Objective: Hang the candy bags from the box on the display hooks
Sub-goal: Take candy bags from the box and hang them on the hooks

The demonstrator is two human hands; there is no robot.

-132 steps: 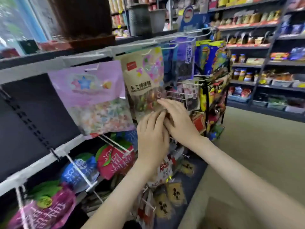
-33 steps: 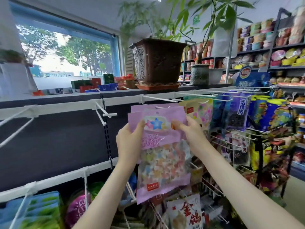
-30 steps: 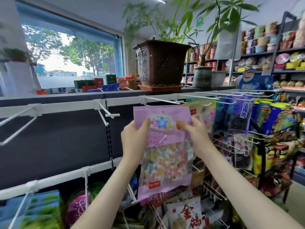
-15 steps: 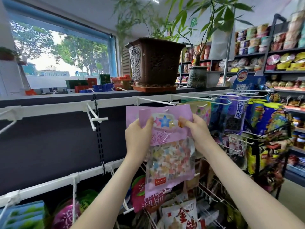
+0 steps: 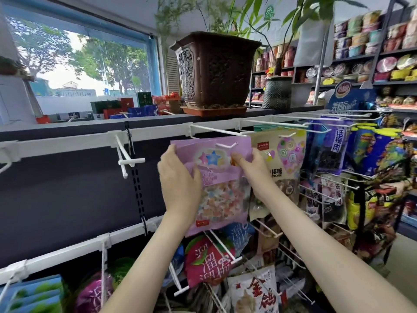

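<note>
we count two hands, left hand and right hand; one purple star-candy bag; one beige lollipop bag; two plant pots, brown pot and dark pot.

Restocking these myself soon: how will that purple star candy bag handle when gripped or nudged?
Probably floppy: the purple bag creases where the left hand and right hand grip it. Likely bottom-heavy, since loose candies fill its lower window. On the thin hook, a nudge would probably swing it.
</note>
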